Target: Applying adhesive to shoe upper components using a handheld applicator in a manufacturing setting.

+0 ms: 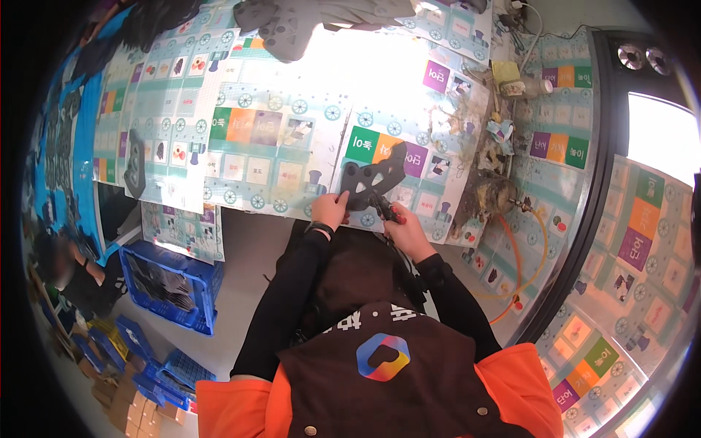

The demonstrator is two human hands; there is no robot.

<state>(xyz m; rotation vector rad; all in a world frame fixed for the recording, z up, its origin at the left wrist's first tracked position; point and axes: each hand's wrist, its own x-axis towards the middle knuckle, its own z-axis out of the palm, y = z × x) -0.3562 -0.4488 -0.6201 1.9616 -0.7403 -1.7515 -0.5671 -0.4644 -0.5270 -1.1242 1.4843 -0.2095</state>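
Note:
A flat dark grey moulded piece with cut-out holes (376, 177) lies at the near edge of the covered table. My left hand (331, 210) is closed on its lower left edge, the fingers pinching it. In my right hand (409, 235) is a small red-handled cutting tool (394, 214), gripped around its handles. Its dark jaws reach the lower edge of the piece; whether they are closed on it I cannot tell. Another dark grey piece (135, 165) lies by itself on the table's left part.
More dark pieces (283, 29) are heaped at the table's far side. A blue crate (204, 292) holding dark pieces stands on the floor at the left, near another person (91, 281). At the right are a bottle (527, 88), debris and an orange hose (517, 252).

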